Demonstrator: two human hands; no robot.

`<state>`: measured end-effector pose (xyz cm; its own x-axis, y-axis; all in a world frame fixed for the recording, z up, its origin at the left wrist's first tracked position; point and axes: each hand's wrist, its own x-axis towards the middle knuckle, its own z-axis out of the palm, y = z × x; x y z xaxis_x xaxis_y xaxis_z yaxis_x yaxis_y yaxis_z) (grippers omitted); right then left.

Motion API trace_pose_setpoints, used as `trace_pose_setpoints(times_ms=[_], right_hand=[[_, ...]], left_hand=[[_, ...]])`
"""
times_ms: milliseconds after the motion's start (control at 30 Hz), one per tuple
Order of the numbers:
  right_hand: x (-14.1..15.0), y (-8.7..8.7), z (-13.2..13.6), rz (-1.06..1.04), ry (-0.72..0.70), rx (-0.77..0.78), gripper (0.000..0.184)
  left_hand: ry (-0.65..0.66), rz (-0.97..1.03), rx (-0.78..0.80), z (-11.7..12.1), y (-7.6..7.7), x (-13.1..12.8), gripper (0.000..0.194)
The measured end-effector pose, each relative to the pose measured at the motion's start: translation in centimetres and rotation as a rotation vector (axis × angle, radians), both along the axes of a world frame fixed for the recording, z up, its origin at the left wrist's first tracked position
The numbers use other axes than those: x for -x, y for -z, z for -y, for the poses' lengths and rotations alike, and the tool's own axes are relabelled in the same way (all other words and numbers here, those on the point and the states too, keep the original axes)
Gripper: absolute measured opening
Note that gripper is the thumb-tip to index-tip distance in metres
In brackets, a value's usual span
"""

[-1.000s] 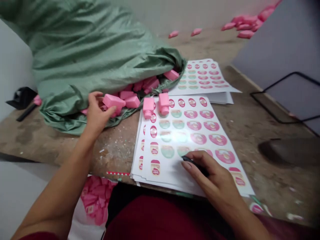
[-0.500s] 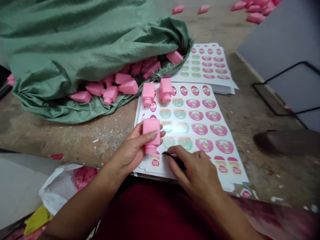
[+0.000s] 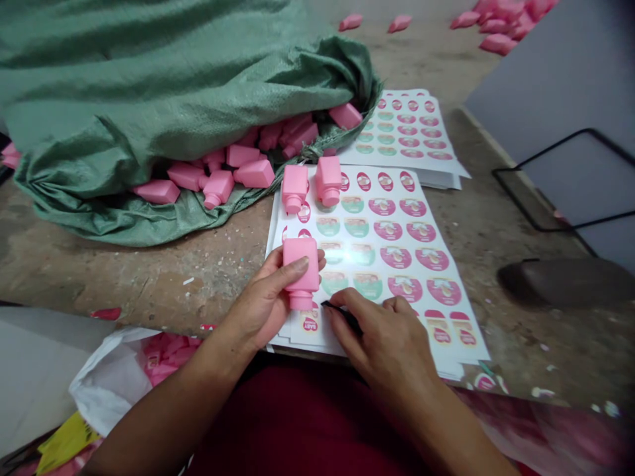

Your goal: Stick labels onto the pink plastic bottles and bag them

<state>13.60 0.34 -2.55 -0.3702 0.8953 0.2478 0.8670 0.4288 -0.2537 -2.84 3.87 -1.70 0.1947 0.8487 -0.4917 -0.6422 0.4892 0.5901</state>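
Observation:
My left hand (image 3: 260, 297) grips a pink plastic bottle (image 3: 300, 272) upside down, its neck pointing toward me, just above a sheet of printed oval labels (image 3: 384, 248). My right hand (image 3: 384, 340) rests on that sheet, pinching a slim black tool (image 3: 342, 316) whose tip touches the paper near the bottle. Two more pink bottles (image 3: 295, 190) lie on the sheet's far edge. Many others (image 3: 255, 173) spill from the mouth of a green woven sack (image 3: 149, 92). A second stack of label sheets (image 3: 404, 125) sits beyond, partly under the sack's edge.
The sheets and sack lie on a worn, paint-flecked workbench (image 3: 149, 281). Below its near edge is a white plastic bag (image 3: 109, 387) holding pink printed items. A dark object (image 3: 563, 281) sits at right, near a black wire frame (image 3: 546, 180). Pink bottles (image 3: 496, 43) lie farther back.
My left hand has moved from the bottles by the sack onto the label sheet, now holding a pink bottle. My right hand stays on the sheet with the black tool, and the view has tilted slightly.

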Motion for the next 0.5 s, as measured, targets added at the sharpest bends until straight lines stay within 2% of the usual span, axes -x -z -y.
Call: trace_pose_setpoints(times_ms=[333, 500], right_hand=[[0.27, -0.17, -0.06, -0.015, 0.021, -0.005, 0.025], [-0.05, -0.11, -0.14, -0.090, 0.019, 0.133, 0.020]], left_hand=[[-0.002, 0.009, -0.011, 0.02, 0.23, -0.04, 0.037], [-0.009, 0.000, 0.003, 0.01, 0.20, 0.00, 0.037]])
